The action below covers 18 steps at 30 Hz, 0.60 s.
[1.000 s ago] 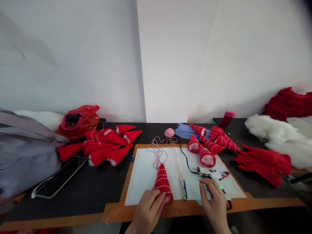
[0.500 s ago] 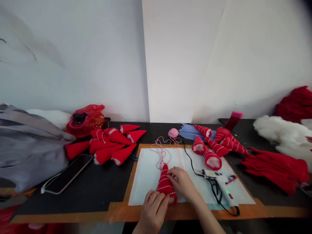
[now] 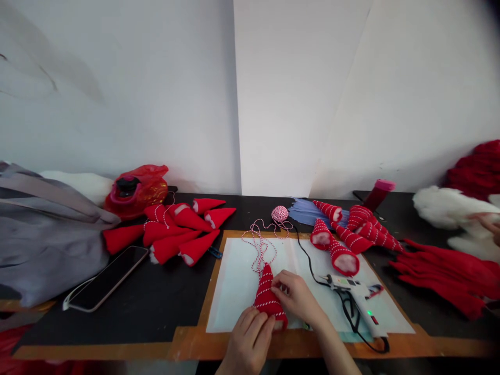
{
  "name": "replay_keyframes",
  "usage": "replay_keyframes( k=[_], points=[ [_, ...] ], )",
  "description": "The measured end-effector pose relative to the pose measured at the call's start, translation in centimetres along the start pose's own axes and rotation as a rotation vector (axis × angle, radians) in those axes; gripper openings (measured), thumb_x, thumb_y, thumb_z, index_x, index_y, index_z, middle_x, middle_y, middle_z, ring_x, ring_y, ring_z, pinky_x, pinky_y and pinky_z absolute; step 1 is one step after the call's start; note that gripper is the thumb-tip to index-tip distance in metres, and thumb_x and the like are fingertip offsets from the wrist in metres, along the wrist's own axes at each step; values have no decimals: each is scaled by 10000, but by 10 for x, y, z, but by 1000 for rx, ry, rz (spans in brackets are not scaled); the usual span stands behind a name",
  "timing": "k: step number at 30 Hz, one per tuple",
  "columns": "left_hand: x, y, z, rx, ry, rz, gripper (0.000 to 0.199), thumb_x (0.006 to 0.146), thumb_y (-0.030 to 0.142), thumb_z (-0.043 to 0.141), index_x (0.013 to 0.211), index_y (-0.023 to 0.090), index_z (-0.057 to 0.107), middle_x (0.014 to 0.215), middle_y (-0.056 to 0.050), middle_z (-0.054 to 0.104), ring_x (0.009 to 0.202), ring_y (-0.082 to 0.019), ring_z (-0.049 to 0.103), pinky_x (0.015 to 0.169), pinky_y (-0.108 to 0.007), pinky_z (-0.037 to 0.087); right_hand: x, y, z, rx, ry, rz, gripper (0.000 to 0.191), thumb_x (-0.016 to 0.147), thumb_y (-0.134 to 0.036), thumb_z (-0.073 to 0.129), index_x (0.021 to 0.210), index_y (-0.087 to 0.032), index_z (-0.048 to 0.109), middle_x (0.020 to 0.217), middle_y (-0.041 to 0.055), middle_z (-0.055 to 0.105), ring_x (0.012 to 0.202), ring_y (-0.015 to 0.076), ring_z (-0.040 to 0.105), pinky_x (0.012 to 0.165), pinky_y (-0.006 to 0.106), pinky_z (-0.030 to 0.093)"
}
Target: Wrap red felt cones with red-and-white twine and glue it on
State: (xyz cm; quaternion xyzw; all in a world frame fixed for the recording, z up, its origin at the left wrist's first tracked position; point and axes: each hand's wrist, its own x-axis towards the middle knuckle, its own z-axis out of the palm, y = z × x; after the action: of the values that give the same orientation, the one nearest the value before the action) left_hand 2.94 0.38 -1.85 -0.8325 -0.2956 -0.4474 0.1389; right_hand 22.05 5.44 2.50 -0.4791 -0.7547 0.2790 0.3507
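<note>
A red cone-shaped hat [image 3: 266,294] wound with red-and-white twine lies on the white sheet in front of me, its tip pointing away. My left hand [image 3: 252,333] grips it near its wide stuffed end, fingers bent over it. On its right side, my right hand [image 3: 295,294] has thumb and forefinger pinched together at the hat's edge; whatever is between them is too small to make out. Loose twine [image 3: 260,247] trails from around the tip to a ball of twine [image 3: 279,213] at the sheet's back edge. A white glue gun [image 3: 359,299] with a green light lies right of my right hand.
Plain red cones [image 3: 175,229] are heaped left, beside a phone [image 3: 109,278] and a grey bag [image 3: 50,245]. Twine-wound cones [image 3: 344,258] lie at back right. Red fabric [image 3: 445,276] and white stuffing [image 3: 441,208] are further right. Another person's hand [image 3: 490,224] shows at the right edge.
The view has shifted slightly. My hands remain on the hat, in much the same grip. Another person's hand has come in at the right edge by the white stuffing.
</note>
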Motion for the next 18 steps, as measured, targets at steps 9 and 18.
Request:
replay_keyframes(
  k=[9,18],
  points=[
    [-9,-2,3,-102,7,-97,266,927,26,487,1102,78,680,943,-132,698,906,-217,663,807,-359,609,-39,-4,-10,-38,204,31,168,970,-231,493,865,-221,623,813,29,632,701,178,593,635,278,464],
    [-7,-1,2,-20,-25,-75,307,909,47,556,1184,113,678,1026,-142,663,948,-241,652,827,-392,593,-132,67,-78,-765,663,541,530,862,-536,438,1112,-90,579,1048,264,627,977,441,603,859,556,459]
  ],
)
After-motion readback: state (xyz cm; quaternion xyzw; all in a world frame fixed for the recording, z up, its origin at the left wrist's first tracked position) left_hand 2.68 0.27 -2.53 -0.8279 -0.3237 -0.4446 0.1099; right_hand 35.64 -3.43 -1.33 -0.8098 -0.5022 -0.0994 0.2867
